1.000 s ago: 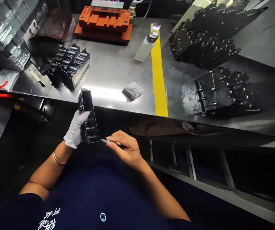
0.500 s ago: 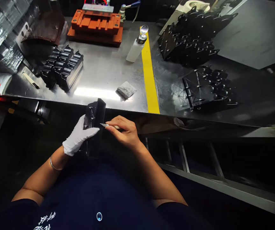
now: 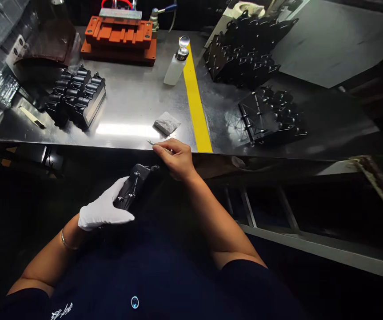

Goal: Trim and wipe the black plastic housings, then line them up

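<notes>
Head camera view caught the white-gloved left hand gripping a box-shaped black plastic part short of the grey metal counter's front edge, slanted toward the bare right hand, which pinched a slim pointed blade nearer that edge.

Gloved left hand has its thumb stuck out, fingers probably curled underneath, while the bare right hand pinches farther forward.
</notes>
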`<act>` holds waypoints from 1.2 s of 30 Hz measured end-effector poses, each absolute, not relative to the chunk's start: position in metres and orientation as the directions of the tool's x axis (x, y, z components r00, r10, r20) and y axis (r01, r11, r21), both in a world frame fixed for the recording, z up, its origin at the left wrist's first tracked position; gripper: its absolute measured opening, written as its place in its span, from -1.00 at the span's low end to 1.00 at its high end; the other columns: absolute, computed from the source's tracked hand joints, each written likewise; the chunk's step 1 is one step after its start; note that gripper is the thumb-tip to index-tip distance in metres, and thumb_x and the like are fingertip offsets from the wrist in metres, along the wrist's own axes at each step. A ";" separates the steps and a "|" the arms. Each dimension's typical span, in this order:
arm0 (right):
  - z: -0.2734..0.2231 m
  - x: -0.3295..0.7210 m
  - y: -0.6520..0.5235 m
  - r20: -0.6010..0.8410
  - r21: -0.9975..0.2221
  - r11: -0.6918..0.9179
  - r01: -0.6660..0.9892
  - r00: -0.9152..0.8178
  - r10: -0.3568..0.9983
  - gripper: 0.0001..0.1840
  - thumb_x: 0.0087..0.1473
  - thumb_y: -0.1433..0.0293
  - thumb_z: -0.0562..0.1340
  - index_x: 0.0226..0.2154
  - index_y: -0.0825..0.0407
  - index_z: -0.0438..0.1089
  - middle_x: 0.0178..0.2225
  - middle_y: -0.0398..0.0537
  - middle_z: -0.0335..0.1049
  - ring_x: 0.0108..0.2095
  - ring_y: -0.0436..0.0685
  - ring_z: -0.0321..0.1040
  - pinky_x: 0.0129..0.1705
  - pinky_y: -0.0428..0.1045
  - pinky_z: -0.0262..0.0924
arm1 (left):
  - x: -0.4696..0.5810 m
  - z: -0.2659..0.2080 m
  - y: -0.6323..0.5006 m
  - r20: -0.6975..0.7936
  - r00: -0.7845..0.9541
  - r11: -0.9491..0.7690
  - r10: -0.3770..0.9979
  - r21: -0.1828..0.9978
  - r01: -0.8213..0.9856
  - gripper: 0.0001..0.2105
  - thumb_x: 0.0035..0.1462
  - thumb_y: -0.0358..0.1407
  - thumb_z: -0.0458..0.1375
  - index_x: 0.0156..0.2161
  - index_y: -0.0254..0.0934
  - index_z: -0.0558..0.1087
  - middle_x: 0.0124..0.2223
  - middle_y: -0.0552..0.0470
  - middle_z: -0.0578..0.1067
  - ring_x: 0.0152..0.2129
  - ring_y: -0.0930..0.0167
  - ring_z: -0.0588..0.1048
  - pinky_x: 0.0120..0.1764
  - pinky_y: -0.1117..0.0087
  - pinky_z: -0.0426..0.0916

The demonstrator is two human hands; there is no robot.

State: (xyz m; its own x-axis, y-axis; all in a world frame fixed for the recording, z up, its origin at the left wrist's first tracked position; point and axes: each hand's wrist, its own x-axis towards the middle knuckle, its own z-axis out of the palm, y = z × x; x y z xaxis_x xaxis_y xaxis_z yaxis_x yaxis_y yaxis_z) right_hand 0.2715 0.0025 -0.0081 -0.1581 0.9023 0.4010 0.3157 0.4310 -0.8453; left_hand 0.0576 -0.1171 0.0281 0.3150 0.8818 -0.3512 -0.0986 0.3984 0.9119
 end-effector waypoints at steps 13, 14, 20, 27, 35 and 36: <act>0.054 0.305 -0.005 0.267 -0.692 0.678 0.247 -0.785 0.559 -0.86 0.06 0.28 0.31 -0.33 -0.05 0.57 -0.45 -0.11 0.47 -0.47 -0.02 0.39 -0.44 -0.11 0.24 | 0.035 0.027 -0.117 -0.452 0.533 0.627 0.715 0.751 -0.205 -0.41 -0.10 -0.07 0.29 0.08 -0.19 0.41 -0.24 -0.10 0.52 -0.41 0.31 0.46 -0.36 0.31 0.38; 0.056 0.305 -0.003 0.261 -0.672 0.699 0.244 -0.805 0.532 -0.85 0.06 0.28 0.31 -0.33 -0.04 0.57 -0.45 -0.11 0.46 -0.47 -0.03 0.39 -0.45 -0.12 0.22 | 0.035 0.026 -0.116 -0.454 0.547 0.628 0.704 0.758 -0.179 -0.41 -0.11 -0.09 0.31 0.08 -0.20 0.41 -0.18 -0.10 0.51 -0.32 0.29 0.46 -0.28 0.30 0.38; 0.043 0.298 0.002 0.374 -0.644 0.750 0.148 -0.795 0.478 -0.84 0.03 0.28 0.35 -0.37 0.04 0.56 -0.44 -0.06 0.47 -0.47 -0.03 0.39 -0.44 -0.12 0.23 | 0.037 0.008 -0.123 -0.449 0.745 0.802 0.494 0.567 -0.189 -0.45 -0.05 -0.08 0.22 0.03 -0.33 0.33 -0.31 -0.01 0.48 -0.54 0.45 0.45 -0.47 0.42 0.35; 0.011 0.269 -0.027 0.394 -0.842 0.477 0.253 -0.315 0.863 -0.66 0.21 0.25 0.15 -0.47 0.05 0.50 -0.54 -0.09 0.46 -0.49 0.02 0.42 -0.41 -0.07 0.32 | 0.056 0.006 -0.124 -0.456 0.543 0.659 0.705 0.704 -0.265 -0.51 0.00 -0.07 0.22 -0.02 -0.29 0.30 -0.33 0.04 0.42 -0.55 0.49 0.38 -0.52 0.46 0.28; 0.015 0.264 -0.045 0.374 -0.723 0.539 0.433 -0.411 0.831 -0.76 0.20 0.38 0.15 -0.35 0.06 0.53 -0.36 -0.04 0.59 -0.36 0.07 0.53 -0.33 -0.11 0.37 | 0.061 0.016 -0.116 -0.469 0.365 0.522 0.804 0.851 -0.057 -0.47 -0.07 -0.04 0.25 -0.03 -0.29 0.33 -0.13 -0.04 0.41 -0.18 0.29 0.36 -0.12 0.26 0.29; 0.015 0.264 -0.046 0.365 -0.706 0.544 0.452 -0.426 0.828 -0.75 0.21 0.37 0.15 -0.36 0.06 0.53 -0.38 -0.04 0.58 -0.39 0.06 0.53 -0.36 -0.12 0.35 | 0.061 0.016 -0.116 -0.480 0.367 0.533 0.797 0.845 -0.053 -0.47 -0.07 -0.03 0.25 -0.03 -0.29 0.33 -0.14 -0.04 0.41 -0.18 0.29 0.37 -0.13 0.25 0.30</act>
